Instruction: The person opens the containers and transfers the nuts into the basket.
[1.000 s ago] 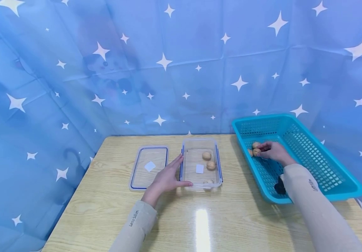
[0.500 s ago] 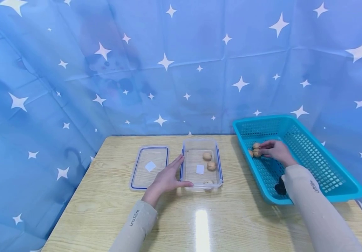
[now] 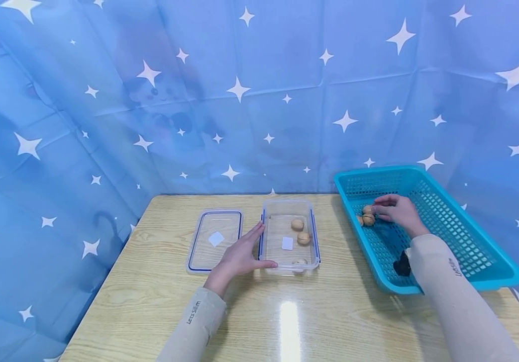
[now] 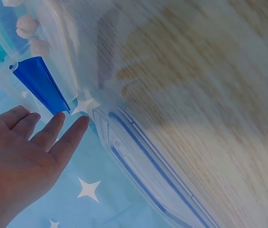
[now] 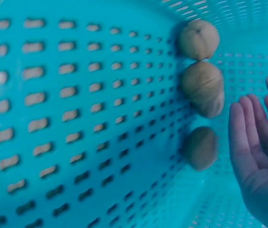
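Observation:
A clear plastic container (image 3: pixel 274 234) with blue clips stands on the table, holding walnuts (image 3: pixel 304 238) and a small white square (image 3: pixel 287 243). My left hand (image 3: pixel 241 254) lies along its left side, fingers extended and thumb at the front rim. In the left wrist view, the fingers of the left hand (image 4: pixel 29 152) reach to a blue clip (image 4: pixel 41 85). Inside the turquoise basket (image 3: pixel 467 221), my right hand (image 3: pixel 399 213) hovers beside several walnuts (image 3: pixel 368 219). The right wrist view shows the right hand (image 5: pixel 262 161) with loosely extended fingers, apart from the walnuts (image 5: pixel 203 88) along the basket wall.
The container's clear lid (image 3: pixel 205 251), with a blue seal and a white square, lies flat left of the container. A black object (image 3: pixel 402 265) shows at the right cuff in the basket. Behind the wooden table (image 3: pixel 150 301) hangs a blue star-patterned curtain (image 3: pixel 286 125).
My right hand has drawn slightly up and away from the walnuts, its fingers parting from them. The walnuts stay in the basket. My left hand holds the same position.

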Available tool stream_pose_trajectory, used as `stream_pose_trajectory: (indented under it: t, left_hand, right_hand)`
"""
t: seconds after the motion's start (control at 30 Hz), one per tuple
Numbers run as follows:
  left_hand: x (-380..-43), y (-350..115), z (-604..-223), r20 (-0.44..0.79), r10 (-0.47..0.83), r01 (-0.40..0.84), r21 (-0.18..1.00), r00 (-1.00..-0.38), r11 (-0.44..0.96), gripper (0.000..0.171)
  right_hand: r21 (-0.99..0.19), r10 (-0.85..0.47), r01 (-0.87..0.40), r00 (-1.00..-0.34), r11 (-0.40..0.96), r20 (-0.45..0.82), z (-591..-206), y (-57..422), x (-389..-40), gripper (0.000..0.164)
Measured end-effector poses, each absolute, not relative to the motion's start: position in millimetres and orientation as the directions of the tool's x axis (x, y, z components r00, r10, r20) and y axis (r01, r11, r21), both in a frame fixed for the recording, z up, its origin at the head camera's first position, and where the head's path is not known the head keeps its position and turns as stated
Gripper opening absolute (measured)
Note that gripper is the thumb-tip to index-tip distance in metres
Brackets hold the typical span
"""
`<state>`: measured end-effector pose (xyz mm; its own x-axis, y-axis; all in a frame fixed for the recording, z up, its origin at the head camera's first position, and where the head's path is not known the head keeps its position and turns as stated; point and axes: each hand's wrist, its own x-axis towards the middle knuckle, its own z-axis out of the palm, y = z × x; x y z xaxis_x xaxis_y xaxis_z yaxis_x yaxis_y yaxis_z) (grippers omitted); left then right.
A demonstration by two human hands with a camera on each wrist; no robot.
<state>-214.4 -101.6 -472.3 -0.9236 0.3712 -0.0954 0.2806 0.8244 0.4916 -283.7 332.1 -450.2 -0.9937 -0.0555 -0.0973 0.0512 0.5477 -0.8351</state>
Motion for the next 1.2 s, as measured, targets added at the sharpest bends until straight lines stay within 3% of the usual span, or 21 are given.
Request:
stream_pose_trajectory:
  t: [0.33,0.57,0.8,1.2]
  left_hand:
    - [-211,-100,-472,-0.092,0.379,0.287,0.498,-0.921,0.818,0.113]
    - [-211,-99,-472,-0.087,0.382,0.294,0.492,-0.92,0.82,0.113]
    - [-213,-100,-470,-0.083,0.389,0.301,0.495,-0.917,0.815,0.115]
    - [-215,-104,-471,-0.088,0.387,0.298,0.488,-0.918,0.82,0.113]
  right_hand:
    - [-0.883,-0.062,-0.003,-0.998,0.468,-0.03,-430,315,-285,0.052]
    - [-0.94,-0.071,-0.019,-0.997,0.34,-0.005,-403,292,-286,0.054]
    - [-0.931,-0.114,-0.013,-0.993,0.364,-0.03,-375,259,-287,0.063]
    - [-0.95,-0.154,-0.011,-0.987,0.312,-0.039,-374,206,-293,0.054]
